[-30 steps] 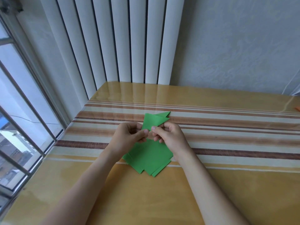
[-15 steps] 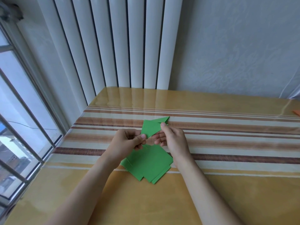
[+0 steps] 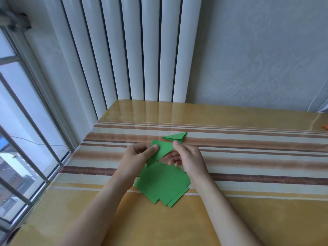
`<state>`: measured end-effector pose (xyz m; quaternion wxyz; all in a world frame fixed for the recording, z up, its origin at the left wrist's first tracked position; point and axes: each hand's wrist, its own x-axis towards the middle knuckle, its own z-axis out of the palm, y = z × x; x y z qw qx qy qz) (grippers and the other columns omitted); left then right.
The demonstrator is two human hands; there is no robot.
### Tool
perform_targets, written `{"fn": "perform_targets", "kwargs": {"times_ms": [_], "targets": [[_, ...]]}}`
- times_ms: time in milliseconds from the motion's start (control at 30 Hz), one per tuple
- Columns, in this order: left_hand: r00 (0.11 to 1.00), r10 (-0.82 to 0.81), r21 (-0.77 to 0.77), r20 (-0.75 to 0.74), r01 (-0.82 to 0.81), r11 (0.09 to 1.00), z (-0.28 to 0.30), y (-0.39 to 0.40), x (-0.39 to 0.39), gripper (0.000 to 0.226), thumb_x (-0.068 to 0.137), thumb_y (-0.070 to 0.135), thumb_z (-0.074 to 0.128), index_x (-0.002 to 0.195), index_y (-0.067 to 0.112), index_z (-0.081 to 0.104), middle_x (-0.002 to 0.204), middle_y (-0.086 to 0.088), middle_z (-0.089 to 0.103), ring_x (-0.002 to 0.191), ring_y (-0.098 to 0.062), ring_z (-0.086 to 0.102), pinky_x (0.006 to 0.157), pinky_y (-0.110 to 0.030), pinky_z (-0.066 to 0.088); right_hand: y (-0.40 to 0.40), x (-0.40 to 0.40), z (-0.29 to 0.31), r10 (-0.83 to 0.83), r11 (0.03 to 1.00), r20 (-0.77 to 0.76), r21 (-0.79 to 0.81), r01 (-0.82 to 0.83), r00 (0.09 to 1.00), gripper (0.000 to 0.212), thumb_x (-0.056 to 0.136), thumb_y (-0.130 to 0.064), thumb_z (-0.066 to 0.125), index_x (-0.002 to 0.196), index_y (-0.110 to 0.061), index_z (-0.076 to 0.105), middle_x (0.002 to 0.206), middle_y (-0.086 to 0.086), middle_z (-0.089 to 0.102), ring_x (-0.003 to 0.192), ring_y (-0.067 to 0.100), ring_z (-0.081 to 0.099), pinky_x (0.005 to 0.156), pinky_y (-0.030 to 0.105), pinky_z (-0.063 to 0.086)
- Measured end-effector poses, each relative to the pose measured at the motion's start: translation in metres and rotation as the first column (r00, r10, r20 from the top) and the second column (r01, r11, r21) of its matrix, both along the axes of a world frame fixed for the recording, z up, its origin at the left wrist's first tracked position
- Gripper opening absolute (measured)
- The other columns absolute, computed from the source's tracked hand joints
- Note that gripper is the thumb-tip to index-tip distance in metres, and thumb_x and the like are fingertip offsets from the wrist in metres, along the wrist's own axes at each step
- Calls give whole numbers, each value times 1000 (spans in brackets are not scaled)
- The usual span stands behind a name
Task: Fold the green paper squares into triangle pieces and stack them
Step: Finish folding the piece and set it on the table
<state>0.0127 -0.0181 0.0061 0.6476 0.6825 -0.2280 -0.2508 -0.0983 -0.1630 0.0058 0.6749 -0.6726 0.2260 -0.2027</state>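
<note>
**Green triangle held above paper stack**

Head view: the left hand (image 3: 135, 155) pinches a folded green triangle (image 3: 162, 151) between thumb and curled fingers, just above the table (image 3: 248, 219). The triangle's long axis runs from lower left to upper right, its sharp tip toward the right hand (image 3: 186, 156), whose thumb tip and loosely bent fingers meet it. Below lies a stack of squares (image 3: 164, 183); a finished triangle (image 3: 175, 136) lies beyond, pointing left. No writing is readable.

Two hands (image 3: 136, 155) (image 3: 188, 155), two folded triangles (image 3: 162, 150) (image 3: 175, 136)
</note>
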Motion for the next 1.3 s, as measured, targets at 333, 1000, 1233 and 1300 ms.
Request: {"fn": "perform_targets", "kwargs": {"times_ms": [333,1000,1233,1300], "targets": [[1000,21,-53,3,-21,998,-4,-1,2,16,92,22,76,87,6,79,79,-7,73,71,-11,62,71,-22,56,-7,0,-8,-38,975,24,-219,42,999,38,105,-36,59,75,-16,72,66,6,70,62,14,64,61,29,46],[998,-41,5,45,41,999,-5,-5,-4,16,94,30,75,96,14,79,92,-9,79,85,-24,73,81,-37,57,-10,3,-16,95,954,-3,-285,-92,995,12,101,-22,68,93,-15,74,80,2,70,68,9,68,64,23,52],[995,23,-32,94,-20,999,-4,-3,-4,19,85,27,80,88,8,81,84,-11,79,80,-31,75,78,-45,60,-5,6,-20,128,929,-23,-346,-128,992,10,98,-28,69,89,-26,73,75,-8,61,73,10,57,69,37,51],[995,21,-32,99,-18,999,-5,-3,-4,18,86,27,80,88,9,81,83,-10,79,78,-27,75,75,-40,60,-5,7,-21,122,921,-11,-371,-117,992,10,98,-27,69,89,-25,72,74,-8,61,72,8,54,66,34,45]]}}
